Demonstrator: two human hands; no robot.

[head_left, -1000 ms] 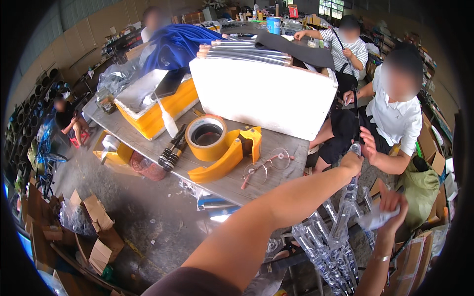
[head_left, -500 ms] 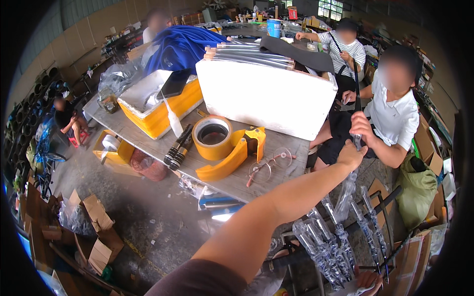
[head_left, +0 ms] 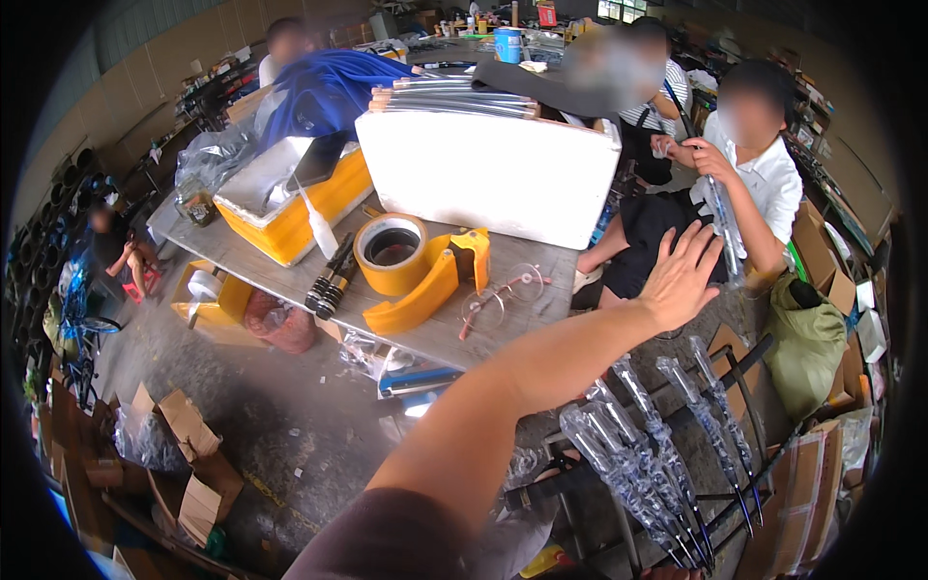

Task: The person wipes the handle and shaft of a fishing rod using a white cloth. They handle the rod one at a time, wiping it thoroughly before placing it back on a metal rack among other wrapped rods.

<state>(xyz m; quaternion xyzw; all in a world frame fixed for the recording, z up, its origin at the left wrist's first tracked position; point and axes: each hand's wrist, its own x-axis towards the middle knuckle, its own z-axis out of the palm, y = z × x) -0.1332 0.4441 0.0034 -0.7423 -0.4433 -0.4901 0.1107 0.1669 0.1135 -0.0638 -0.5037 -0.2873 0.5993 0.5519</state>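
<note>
My left hand [head_left: 681,277] reaches out to the right with its fingers spread and nothing in it. Just beyond it, a co-worker in a white shirt grips a dark rod with a clear plastic wrapped end [head_left: 723,217]; my fingertips are close to the wrap, and I cannot tell if they touch it. Below my forearm, several similar plastic-wrapped rods [head_left: 633,449] lean side by side on a dark metal frame [head_left: 752,372]. Only a sliver of my right hand [head_left: 669,573] shows at the lower edge, near the thin rod ends; its fingers are hidden.
The table [head_left: 217,239] holds a yellow tape dispenser [head_left: 425,290], eyeglasses [head_left: 483,311], a white foam box [head_left: 483,179] topped with metal tubes, and a yellow-sided box [head_left: 290,217]. A green sack [head_left: 807,358] and cartons [head_left: 797,493] stand at the right. Other people sit around.
My left hand has let go of the plastic-wrapped rod end and opened. The co-worker now holds the rod alone, drawn back nearer to their body. My view has shifted slightly.
</note>
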